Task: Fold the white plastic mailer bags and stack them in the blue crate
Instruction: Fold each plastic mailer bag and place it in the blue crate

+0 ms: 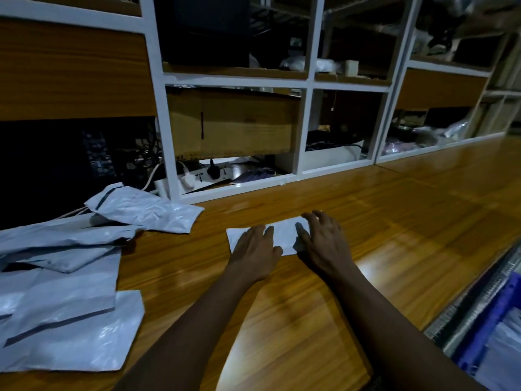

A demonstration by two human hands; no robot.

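I see both hands flat, fingers spread, pressing a folded white mailer bag (282,235) on the desk (394,221): left hand (255,251) on its left part, right hand (324,241) on its right end. Unfolded bags (64,292) lie far left; the blue crate (490,317) sits at the right edge.

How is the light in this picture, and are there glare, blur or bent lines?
Head view: dim overall, with shelf interiors nearly black; a bright glare patch lies on the wooden table between the forearms; straight shelf frames lean and bow from the wide lens; the blue crate at the right edge is smeared, while both hands and the folded mailer stay fairly sharp.
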